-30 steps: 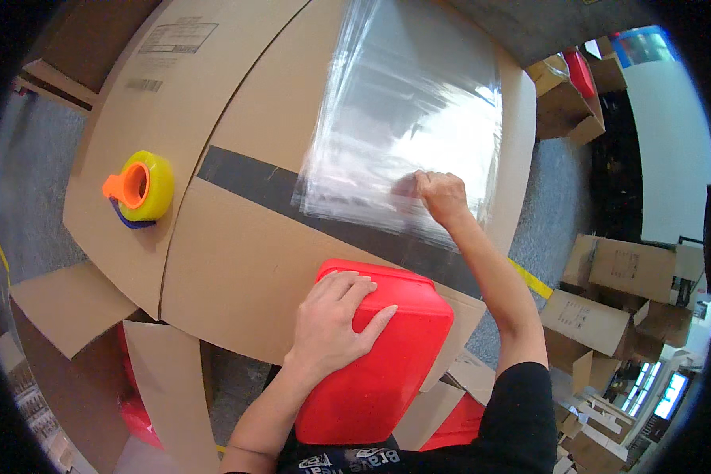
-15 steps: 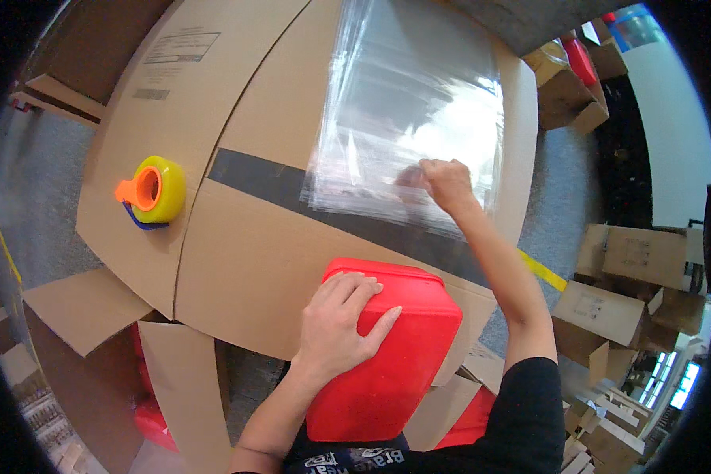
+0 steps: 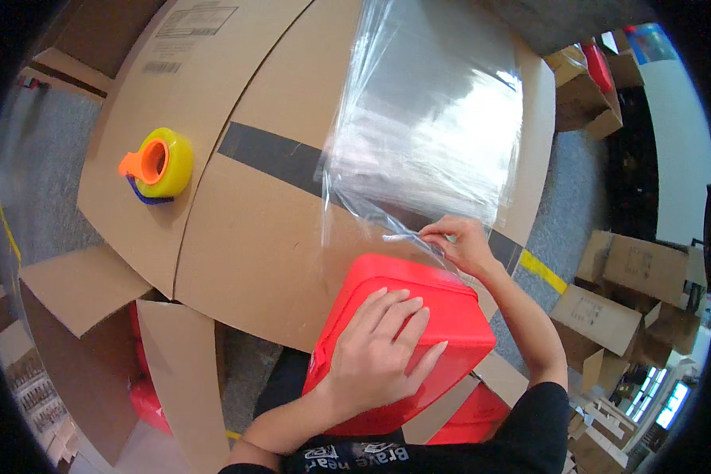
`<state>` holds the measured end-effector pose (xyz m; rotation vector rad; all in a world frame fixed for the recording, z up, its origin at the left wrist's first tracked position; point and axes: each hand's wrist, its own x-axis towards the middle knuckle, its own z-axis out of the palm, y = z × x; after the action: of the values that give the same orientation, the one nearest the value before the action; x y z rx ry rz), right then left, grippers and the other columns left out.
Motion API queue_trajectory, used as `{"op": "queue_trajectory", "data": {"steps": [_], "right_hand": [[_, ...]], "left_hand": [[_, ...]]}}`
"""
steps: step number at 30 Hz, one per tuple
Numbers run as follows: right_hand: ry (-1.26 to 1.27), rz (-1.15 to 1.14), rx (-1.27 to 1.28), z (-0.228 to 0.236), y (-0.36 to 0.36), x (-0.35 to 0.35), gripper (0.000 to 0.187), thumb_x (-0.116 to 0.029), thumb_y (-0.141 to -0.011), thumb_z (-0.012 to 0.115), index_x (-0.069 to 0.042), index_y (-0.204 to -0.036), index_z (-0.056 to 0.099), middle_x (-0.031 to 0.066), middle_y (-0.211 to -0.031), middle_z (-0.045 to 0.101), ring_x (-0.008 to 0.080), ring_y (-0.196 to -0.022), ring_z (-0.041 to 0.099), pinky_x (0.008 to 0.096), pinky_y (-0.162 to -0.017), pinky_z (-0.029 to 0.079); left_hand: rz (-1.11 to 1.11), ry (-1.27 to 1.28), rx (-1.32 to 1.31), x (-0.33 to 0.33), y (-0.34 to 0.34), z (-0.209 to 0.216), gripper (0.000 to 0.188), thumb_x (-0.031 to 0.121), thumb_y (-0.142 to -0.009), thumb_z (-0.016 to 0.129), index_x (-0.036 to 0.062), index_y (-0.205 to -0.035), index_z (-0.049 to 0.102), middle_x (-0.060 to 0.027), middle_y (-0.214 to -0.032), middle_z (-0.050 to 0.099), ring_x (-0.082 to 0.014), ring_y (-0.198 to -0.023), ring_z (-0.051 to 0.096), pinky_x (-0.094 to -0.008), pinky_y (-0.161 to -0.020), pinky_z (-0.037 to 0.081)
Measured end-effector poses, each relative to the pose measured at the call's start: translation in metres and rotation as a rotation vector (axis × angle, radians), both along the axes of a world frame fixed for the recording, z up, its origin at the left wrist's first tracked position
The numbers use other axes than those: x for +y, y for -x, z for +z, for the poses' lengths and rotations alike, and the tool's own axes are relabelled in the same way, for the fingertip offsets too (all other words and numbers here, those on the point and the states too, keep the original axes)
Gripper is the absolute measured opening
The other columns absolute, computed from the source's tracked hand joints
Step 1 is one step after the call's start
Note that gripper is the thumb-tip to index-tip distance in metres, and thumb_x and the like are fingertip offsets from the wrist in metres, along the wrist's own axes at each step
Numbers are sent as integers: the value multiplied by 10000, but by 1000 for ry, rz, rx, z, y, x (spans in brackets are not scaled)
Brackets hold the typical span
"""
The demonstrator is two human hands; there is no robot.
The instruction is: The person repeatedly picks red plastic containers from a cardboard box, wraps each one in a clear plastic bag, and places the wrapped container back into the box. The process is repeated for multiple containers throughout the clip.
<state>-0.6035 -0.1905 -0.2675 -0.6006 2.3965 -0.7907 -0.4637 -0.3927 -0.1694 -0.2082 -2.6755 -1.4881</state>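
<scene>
Two hands are busy, one on each thing. Furthest left, at about nine o'clock from my left hand, a yellow tape dispenser [image 3: 159, 163] with an orange core sits on the big cardboard box [image 3: 237, 237] that serves as my work surface, well apart from everything else. My left hand [image 3: 379, 347] lies flat and spread, palm down, on the lid of the red plastic container [image 3: 442, 312]; it grips nothing, only presses the container steady against the near edge of the box. At one o'clock from it, my right hand [image 3: 462, 241] is closed in a pinch on the near corner of the clear plastic bag [image 3: 434, 134], which lies spread over the box top toward twelve o'clock. I think the pinch has caught only one layer of film, but the glare makes that hard to judge.

To do this well, I judge I should keep the left palm firm so the container does not slide off the edge, and lift the film slowly so it parts rather than stretches.

For room, the box top is bare between the dispenser and the bag, at ten to eleven o'clock. The box's near edge runs just under the container, and a loose cardboard flap [image 3: 79, 288] hangs at eight o'clock. At three o'clock, smaller cartons [image 3: 608, 312] crowd the floor.
</scene>
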Motion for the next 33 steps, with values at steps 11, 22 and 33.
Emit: {"op": "queue_trajectory", "data": {"steps": [11,22,33], "right_hand": [[-164,101,73,89,-24,-18,114,-97,-885,561,1,-944,551,187,-860,566,370,-820,576,432,-732,463],[265,95,445,56,-55,-15,231,-205,-784,740,-62,-813,560,86,-663,557,260,-593,584,361,-537,472],[325,391,1006,54,-63,-16,109,-140,-718,640,-105,-816,607,-28,-765,562,79,-683,546,208,-542,416]], "left_hand": [[-15,34,-110,-4,35,-50,407,237,-846,652,-24,-1152,595,-207,-1251,567,-363,-1171,543,-407,-1000,437],[209,172,272,-22,-11,-31,452,62,-727,754,-5,-1155,627,-179,-1188,597,-317,-1055,600,-375,-900,490],[104,285,358,-32,-4,-55,221,33,-642,794,58,-841,702,-53,-827,658,-247,-800,617,-351,-704,481]]}}
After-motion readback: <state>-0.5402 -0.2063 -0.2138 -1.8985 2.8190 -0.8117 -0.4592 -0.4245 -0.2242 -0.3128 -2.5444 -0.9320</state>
